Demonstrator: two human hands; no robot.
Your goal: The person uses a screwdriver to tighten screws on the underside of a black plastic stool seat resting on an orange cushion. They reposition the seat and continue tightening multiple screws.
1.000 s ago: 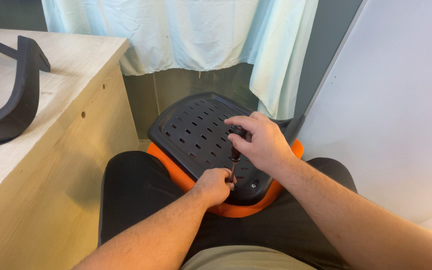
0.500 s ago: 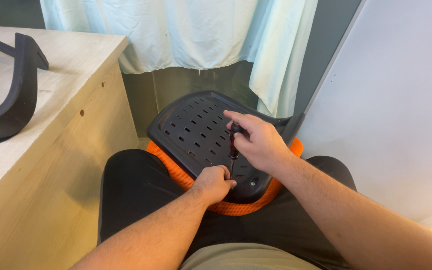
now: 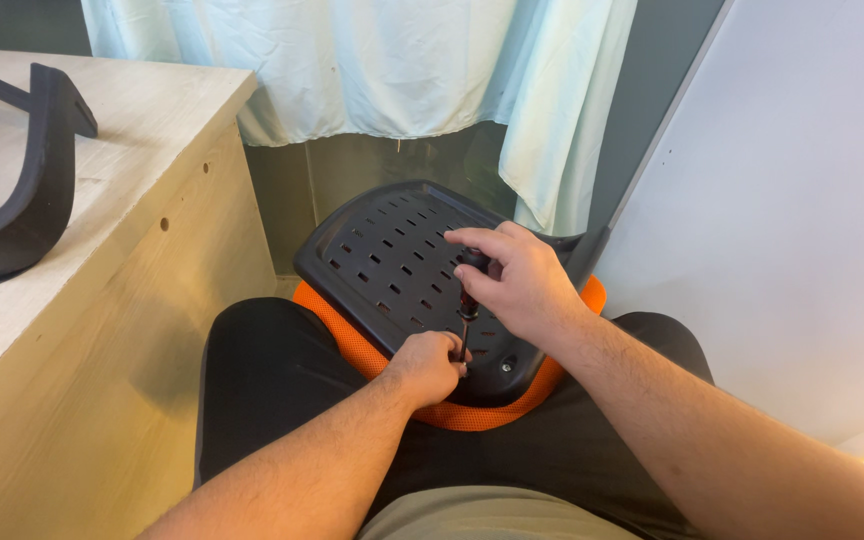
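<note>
Right hand (image 3: 517, 285) closed around the handle of a screwdriver (image 3: 466, 305) held upright over a black slotted seat plate (image 3: 387, 260); left hand (image 3: 430, 365) pinched at the shaft's lower end, near the plate's front edge. Plate resting on an orange mesh cushion (image 3: 472, 412) across the lap. Black curved chair part (image 3: 27, 190) lying apart on the plywood bench (image 3: 142, 300), left; no containers in view.

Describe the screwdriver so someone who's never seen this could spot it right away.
Find the black slotted seat panel with orange padding on the person's lap. Near its front edge the screwdriver stands upright between right hand above and left hand below: the only thin metal shaft there.
</note>
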